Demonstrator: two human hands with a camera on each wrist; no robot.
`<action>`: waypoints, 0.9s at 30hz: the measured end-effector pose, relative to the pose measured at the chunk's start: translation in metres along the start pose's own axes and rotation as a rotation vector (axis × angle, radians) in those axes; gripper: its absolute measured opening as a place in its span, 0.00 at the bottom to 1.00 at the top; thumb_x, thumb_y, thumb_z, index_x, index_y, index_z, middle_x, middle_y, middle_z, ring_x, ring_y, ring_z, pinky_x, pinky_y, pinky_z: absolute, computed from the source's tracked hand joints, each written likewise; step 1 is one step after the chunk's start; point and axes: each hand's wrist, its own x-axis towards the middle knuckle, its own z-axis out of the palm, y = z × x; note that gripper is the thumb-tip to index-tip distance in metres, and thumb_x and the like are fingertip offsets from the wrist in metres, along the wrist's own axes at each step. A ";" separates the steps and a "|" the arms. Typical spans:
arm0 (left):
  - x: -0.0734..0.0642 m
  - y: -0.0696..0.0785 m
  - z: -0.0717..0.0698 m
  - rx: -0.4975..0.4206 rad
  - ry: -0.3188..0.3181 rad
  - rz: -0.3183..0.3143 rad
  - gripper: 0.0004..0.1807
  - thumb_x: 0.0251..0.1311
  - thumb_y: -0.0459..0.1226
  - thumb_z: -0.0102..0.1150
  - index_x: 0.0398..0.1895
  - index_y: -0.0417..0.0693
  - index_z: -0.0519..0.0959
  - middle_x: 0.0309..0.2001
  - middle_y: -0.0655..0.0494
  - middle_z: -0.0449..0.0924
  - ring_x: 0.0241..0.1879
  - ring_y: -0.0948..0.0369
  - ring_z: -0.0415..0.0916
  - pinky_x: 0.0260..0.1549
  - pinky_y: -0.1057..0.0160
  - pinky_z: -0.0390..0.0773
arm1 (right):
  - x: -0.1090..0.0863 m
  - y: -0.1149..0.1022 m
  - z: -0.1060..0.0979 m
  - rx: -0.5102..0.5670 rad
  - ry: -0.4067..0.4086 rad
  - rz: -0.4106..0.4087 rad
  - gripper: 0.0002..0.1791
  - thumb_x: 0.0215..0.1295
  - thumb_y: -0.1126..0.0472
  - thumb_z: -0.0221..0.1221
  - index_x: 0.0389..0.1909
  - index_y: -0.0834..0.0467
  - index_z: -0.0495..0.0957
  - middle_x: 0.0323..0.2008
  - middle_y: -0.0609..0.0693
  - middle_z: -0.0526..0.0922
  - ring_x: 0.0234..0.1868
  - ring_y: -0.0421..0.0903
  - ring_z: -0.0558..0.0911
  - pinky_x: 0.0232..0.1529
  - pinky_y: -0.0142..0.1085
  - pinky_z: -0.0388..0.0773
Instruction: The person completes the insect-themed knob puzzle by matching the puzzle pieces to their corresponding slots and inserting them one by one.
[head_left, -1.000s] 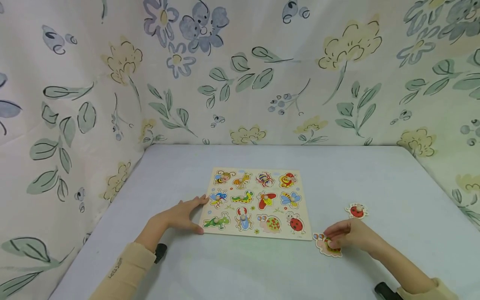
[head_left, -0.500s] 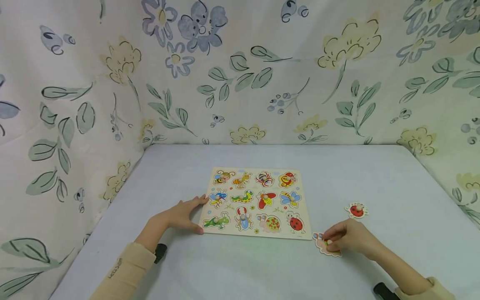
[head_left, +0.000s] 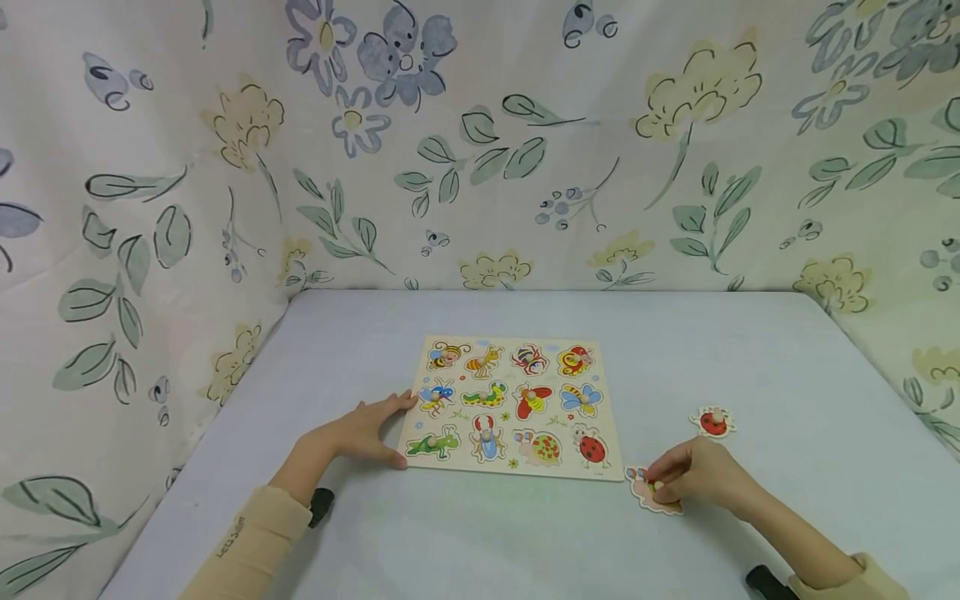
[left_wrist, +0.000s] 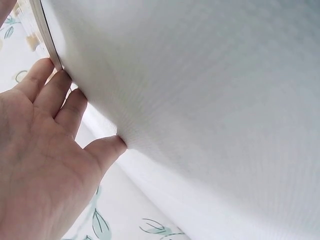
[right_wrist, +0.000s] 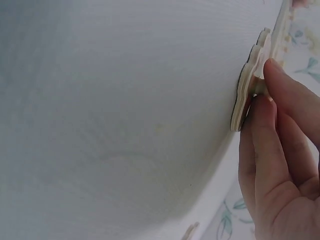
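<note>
A wooden peg puzzle board (head_left: pixel 457 463) with insect pictures lies on the table. My left hand (head_left: pixel 363 433) rests at its left edge, fingers spread and fairly straight; in the left wrist view the fingertips (left_wrist: pixel 62 77) meet the board's side. At the board's lower right corner, my right hand (head_left: pixel 708 475) pinches the knob of a snail puzzle piece (head_left: pixel 642 492) between thumb and fingers. The right wrist view shows this piece (right_wrist: pixel 244 92) edge-on, close over the table. Fingers cover part of the snail. Knobs show on most board pictures, but none on its snail (head_left: pixel 542 448) and ladybug (head_left: pixel 592 448).
A loose ladybug puzzle piece (head_left: pixel 712 423) with a knob lies just beyond my right hand. The white table (head_left: pixel 480 542) is backed by a flowered cloth (head_left: pixel 480 167), which also hangs along both sides.
My right fingers have closed in slightly on the snail puzzle piece's knob over the last second. My left hand, the board and the ladybug piece stay where they were.
</note>
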 end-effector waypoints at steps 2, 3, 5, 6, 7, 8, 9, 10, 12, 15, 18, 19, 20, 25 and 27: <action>-0.001 0.000 0.000 -0.006 0.005 0.010 0.55 0.44 0.53 0.74 0.74 0.42 0.58 0.75 0.40 0.50 0.73 0.39 0.46 0.67 0.31 0.40 | 0.000 -0.002 0.000 -0.002 0.000 0.008 0.11 0.45 0.68 0.73 0.32 0.64 0.86 0.27 0.50 0.86 0.30 0.44 0.80 0.26 0.31 0.77; -0.001 -0.001 0.000 -0.010 0.006 0.012 0.55 0.44 0.53 0.74 0.74 0.42 0.58 0.75 0.40 0.50 0.73 0.40 0.46 0.67 0.31 0.40 | 0.000 -0.003 -0.001 -0.003 0.000 0.013 0.11 0.45 0.68 0.73 0.32 0.64 0.86 0.27 0.50 0.86 0.30 0.44 0.80 0.26 0.31 0.77; -0.002 -0.001 0.000 -0.007 0.011 0.025 0.56 0.44 0.55 0.73 0.74 0.42 0.59 0.74 0.39 0.50 0.72 0.39 0.46 0.66 0.30 0.41 | 0.001 -0.005 -0.001 -0.008 -0.002 0.019 0.10 0.45 0.67 0.73 0.32 0.64 0.86 0.27 0.49 0.85 0.31 0.45 0.80 0.26 0.31 0.76; -0.002 -0.001 0.001 -0.011 0.012 0.028 0.56 0.43 0.56 0.73 0.74 0.42 0.59 0.74 0.39 0.50 0.72 0.39 0.46 0.66 0.30 0.41 | 0.001 -0.006 -0.002 -0.011 -0.003 0.022 0.10 0.46 0.67 0.73 0.32 0.64 0.86 0.27 0.49 0.85 0.31 0.45 0.79 0.26 0.31 0.76; -0.002 -0.002 0.001 -0.013 0.012 0.032 0.57 0.43 0.57 0.73 0.74 0.42 0.59 0.74 0.39 0.50 0.72 0.38 0.46 0.66 0.30 0.41 | 0.001 -0.007 -0.003 -0.017 -0.003 0.023 0.10 0.46 0.67 0.73 0.32 0.63 0.87 0.27 0.49 0.85 0.31 0.44 0.79 0.26 0.31 0.76; -0.002 -0.002 0.001 -0.013 0.012 0.033 0.57 0.43 0.57 0.73 0.74 0.41 0.58 0.74 0.39 0.50 0.72 0.38 0.46 0.66 0.30 0.41 | 0.001 -0.007 -0.003 -0.021 -0.005 0.024 0.10 0.46 0.67 0.73 0.32 0.63 0.87 0.27 0.49 0.85 0.31 0.44 0.79 0.26 0.31 0.76; -0.001 -0.002 0.001 -0.018 0.010 0.028 0.57 0.43 0.57 0.73 0.74 0.41 0.58 0.74 0.39 0.50 0.72 0.39 0.46 0.66 0.30 0.40 | 0.001 -0.008 -0.004 -0.022 -0.008 0.023 0.10 0.46 0.67 0.72 0.32 0.63 0.87 0.27 0.49 0.85 0.31 0.44 0.79 0.26 0.31 0.76; -0.001 -0.002 0.001 -0.018 0.008 0.025 0.57 0.43 0.56 0.73 0.74 0.41 0.58 0.74 0.39 0.50 0.72 0.39 0.45 0.66 0.30 0.40 | 0.001 -0.009 -0.005 -0.022 -0.013 0.020 0.10 0.46 0.67 0.72 0.32 0.64 0.87 0.27 0.49 0.85 0.31 0.45 0.79 0.26 0.31 0.76; 0.000 -0.002 0.001 -0.024 0.004 0.009 0.57 0.44 0.55 0.74 0.74 0.42 0.57 0.75 0.40 0.49 0.73 0.40 0.45 0.67 0.32 0.39 | 0.001 -0.009 -0.006 -0.021 -0.020 0.014 0.10 0.46 0.68 0.72 0.32 0.64 0.86 0.27 0.49 0.86 0.30 0.45 0.79 0.26 0.31 0.76; 0.000 0.000 0.001 -0.007 0.002 0.003 0.55 0.45 0.52 0.74 0.74 0.42 0.57 0.75 0.40 0.49 0.73 0.40 0.45 0.67 0.32 0.40 | 0.000 -0.009 -0.008 -0.023 -0.026 0.007 0.10 0.45 0.68 0.72 0.32 0.64 0.86 0.27 0.49 0.85 0.30 0.45 0.80 0.26 0.31 0.77; -0.001 0.002 0.000 -0.001 0.006 0.006 0.54 0.45 0.50 0.75 0.74 0.42 0.58 0.75 0.40 0.50 0.73 0.40 0.46 0.67 0.32 0.41 | 0.001 -0.011 -0.008 -0.046 -0.019 0.008 0.10 0.45 0.68 0.72 0.32 0.63 0.87 0.27 0.48 0.85 0.31 0.45 0.79 0.26 0.32 0.77; -0.001 0.003 0.000 -0.002 0.006 0.007 0.54 0.45 0.50 0.75 0.74 0.41 0.58 0.75 0.40 0.50 0.73 0.40 0.47 0.67 0.31 0.41 | 0.001 -0.011 -0.009 -0.056 -0.016 0.010 0.10 0.45 0.68 0.73 0.31 0.62 0.87 0.27 0.48 0.85 0.31 0.44 0.79 0.27 0.33 0.77; -0.002 0.003 0.000 -0.004 0.006 0.006 0.54 0.45 0.50 0.75 0.74 0.41 0.58 0.75 0.40 0.50 0.73 0.40 0.46 0.67 0.32 0.41 | 0.002 -0.012 -0.008 -0.063 -0.014 0.011 0.10 0.45 0.67 0.73 0.31 0.62 0.87 0.27 0.48 0.85 0.31 0.44 0.79 0.27 0.33 0.77; -0.002 0.002 0.001 -0.006 0.009 -0.002 0.54 0.45 0.50 0.74 0.74 0.42 0.58 0.75 0.40 0.50 0.73 0.40 0.46 0.68 0.33 0.41 | 0.007 -0.020 -0.005 -0.064 -0.018 -0.005 0.10 0.44 0.68 0.73 0.31 0.61 0.87 0.28 0.48 0.86 0.31 0.44 0.78 0.28 0.33 0.77; -0.001 0.001 0.001 -0.005 0.010 -0.006 0.54 0.45 0.50 0.74 0.74 0.42 0.58 0.75 0.41 0.50 0.73 0.40 0.46 0.68 0.33 0.41 | 0.009 -0.024 -0.002 -0.056 -0.021 -0.020 0.10 0.44 0.68 0.73 0.31 0.62 0.87 0.28 0.49 0.86 0.31 0.44 0.79 0.27 0.33 0.77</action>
